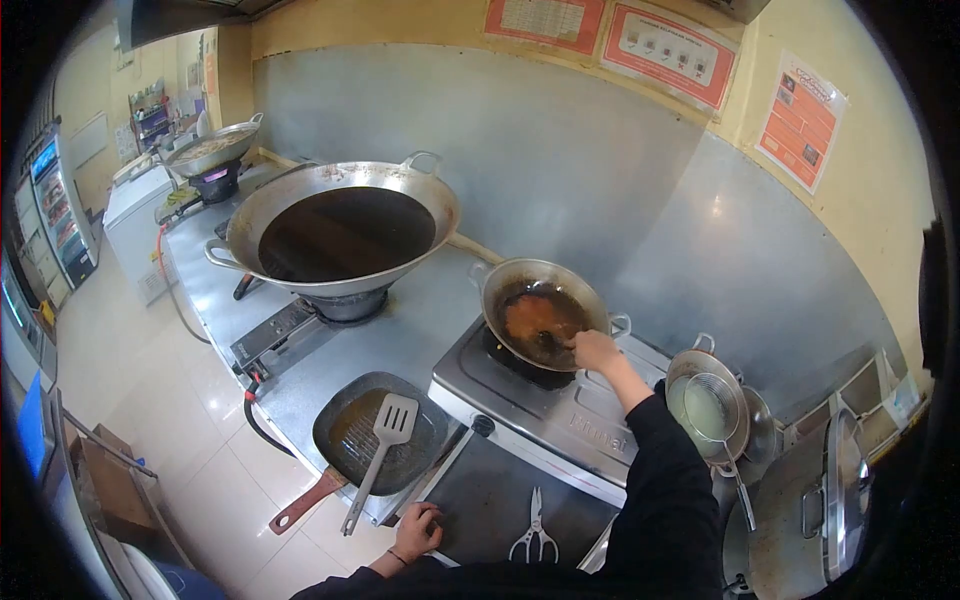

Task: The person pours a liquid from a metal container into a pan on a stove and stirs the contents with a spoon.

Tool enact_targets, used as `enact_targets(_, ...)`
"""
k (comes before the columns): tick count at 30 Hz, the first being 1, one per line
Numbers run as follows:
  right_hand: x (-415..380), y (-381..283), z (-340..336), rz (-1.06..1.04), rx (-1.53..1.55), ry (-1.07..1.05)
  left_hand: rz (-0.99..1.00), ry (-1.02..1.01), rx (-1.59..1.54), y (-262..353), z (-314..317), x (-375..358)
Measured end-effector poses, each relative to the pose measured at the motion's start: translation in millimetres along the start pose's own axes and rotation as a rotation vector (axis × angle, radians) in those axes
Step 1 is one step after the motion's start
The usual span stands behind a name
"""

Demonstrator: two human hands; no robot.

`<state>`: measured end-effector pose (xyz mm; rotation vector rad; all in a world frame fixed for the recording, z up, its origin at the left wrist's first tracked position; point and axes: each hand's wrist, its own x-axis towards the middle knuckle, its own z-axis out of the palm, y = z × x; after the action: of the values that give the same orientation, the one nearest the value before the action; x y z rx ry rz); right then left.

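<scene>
My right hand (597,352) reaches over the near right rim of a small two-handled wok (490,300). Its fingers are closed, and whatever they hold is hidden or too dark to make out. In the wok, an orange-brown piece of food (536,318) lies in dark liquid. My left hand (417,532) rests, loosely curled, by the edge of the dark counter (480,510), with nothing seen in it. Near it, a slotted turner (393,425) lies across a square grill pan (335,425) with a brown handle. Kitchen scissors (536,530) lie on the dark counter.
The small wok sits on a gas stove (580,425). A large wok (385,180) of dark liquid stands on a burner to the left, with another wok (213,150) beyond. At right are a wire strainer (705,405) over a pan and a large lidded pot (790,520).
</scene>
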<state>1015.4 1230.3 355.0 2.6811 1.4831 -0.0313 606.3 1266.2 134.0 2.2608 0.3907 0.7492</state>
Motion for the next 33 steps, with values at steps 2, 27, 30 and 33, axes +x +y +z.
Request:
enact_targets(2, 10.8, 21.4, 2.7, -0.071, 0.108, 0.005, -0.004, -0.004, 0.0, -1.0, 0.8, 0.4)
enact_targets(27, 37.4, -12.9, 4.9, 0.024, -0.109, 0.032, -0.024, -0.031, 0.008, -7.1, 4.8, -2.9)
enact_targets(30, 21.3, -3.0, -1.0, 0.037, -0.114, -0.004, 0.005, -0.014, 0.007, -2.6, 1.8, 0.0)
enact_targets(33, 26.3, 27.1, 10.5, 0.071, -0.012, -0.015, 0.003, -0.013, 0.004, -3.4, 3.1, -0.7)
